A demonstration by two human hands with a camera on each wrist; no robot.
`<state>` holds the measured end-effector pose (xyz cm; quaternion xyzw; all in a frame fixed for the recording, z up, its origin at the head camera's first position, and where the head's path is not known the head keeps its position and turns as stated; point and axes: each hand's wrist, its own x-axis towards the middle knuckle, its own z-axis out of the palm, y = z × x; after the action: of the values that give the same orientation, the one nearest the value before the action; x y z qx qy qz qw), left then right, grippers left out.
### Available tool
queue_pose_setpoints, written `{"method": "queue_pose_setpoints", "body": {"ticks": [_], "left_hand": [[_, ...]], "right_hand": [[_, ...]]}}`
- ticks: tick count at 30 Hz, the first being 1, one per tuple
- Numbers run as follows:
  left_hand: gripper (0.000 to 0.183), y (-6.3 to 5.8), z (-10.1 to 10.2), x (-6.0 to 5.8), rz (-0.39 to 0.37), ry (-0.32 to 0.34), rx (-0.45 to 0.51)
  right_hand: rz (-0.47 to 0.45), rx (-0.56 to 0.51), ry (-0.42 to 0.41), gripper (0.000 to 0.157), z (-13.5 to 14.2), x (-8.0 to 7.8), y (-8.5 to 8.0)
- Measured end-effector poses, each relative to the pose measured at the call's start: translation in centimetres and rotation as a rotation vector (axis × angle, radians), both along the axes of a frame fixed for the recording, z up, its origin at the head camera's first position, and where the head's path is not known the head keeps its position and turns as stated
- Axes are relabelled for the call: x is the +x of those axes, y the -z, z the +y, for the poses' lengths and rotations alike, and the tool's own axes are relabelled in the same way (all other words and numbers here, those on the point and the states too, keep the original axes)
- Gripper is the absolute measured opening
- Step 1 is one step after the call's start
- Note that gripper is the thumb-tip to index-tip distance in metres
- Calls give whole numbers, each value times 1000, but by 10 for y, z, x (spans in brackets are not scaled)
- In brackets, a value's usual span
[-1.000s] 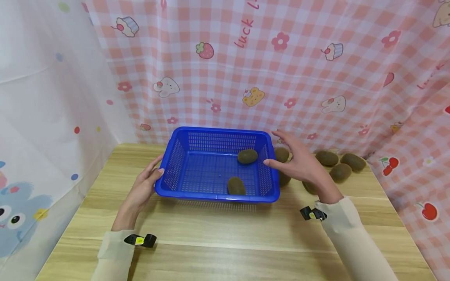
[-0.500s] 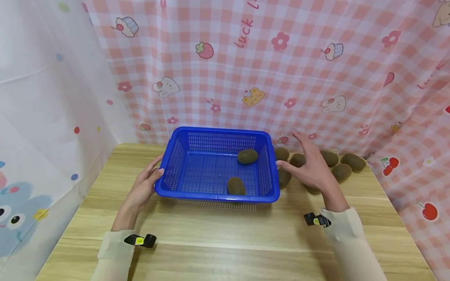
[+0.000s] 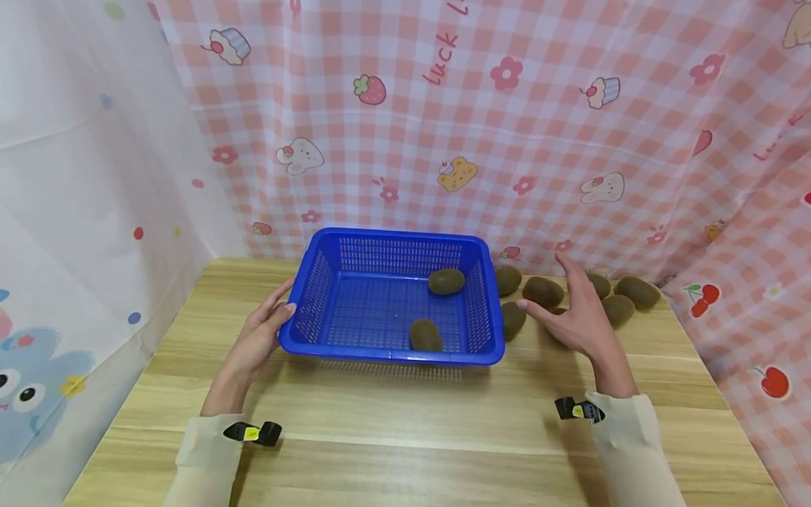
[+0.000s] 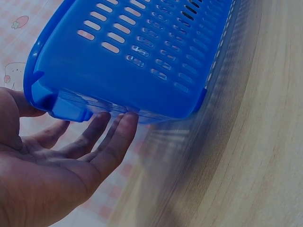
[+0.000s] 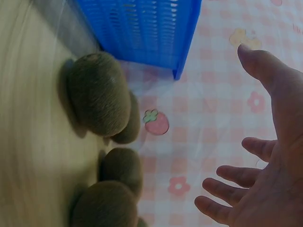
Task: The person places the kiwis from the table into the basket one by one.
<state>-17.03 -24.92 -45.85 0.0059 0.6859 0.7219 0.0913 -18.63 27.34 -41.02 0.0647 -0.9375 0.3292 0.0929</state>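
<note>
A blue plastic basket (image 3: 393,355) stands on the table with two kiwis in it, one kiwi (image 3: 446,282) at its back right and another kiwi (image 3: 426,336) near its front wall. My left hand (image 3: 256,334) holds the basket's left end, thumb on the rim. In the left wrist view its fingertips (image 4: 127,124) touch the side wall below the rim. To the right of the basket, my right hand (image 3: 579,317) is held above loose kiwis, thumb spread from the fingers and nothing held. It partly hides some of them. The right wrist view shows a kiwi (image 5: 99,93) beside the basket.
Several kiwis lie right of the basket, among them a kiwi (image 3: 543,291) by the back and a kiwi (image 3: 636,292) farthest right. The wooden table (image 3: 405,436) meets a checked curtain (image 3: 405,127) at its back edge. A white curtain (image 3: 95,176) hangs at left.
My right hand has moved from over the basket's right rim to the right, above the loose kiwis, uncovering some of them. The left hand and basket stay in place.
</note>
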Motion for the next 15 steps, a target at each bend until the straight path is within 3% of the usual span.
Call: {"method": "queue_pose_setpoints", "body": {"ticks": [15], "left_hand": [[61,0,-1,1,4,2,-22]], "right_hand": [[-132,-39,80,110,27,13,26]]}}
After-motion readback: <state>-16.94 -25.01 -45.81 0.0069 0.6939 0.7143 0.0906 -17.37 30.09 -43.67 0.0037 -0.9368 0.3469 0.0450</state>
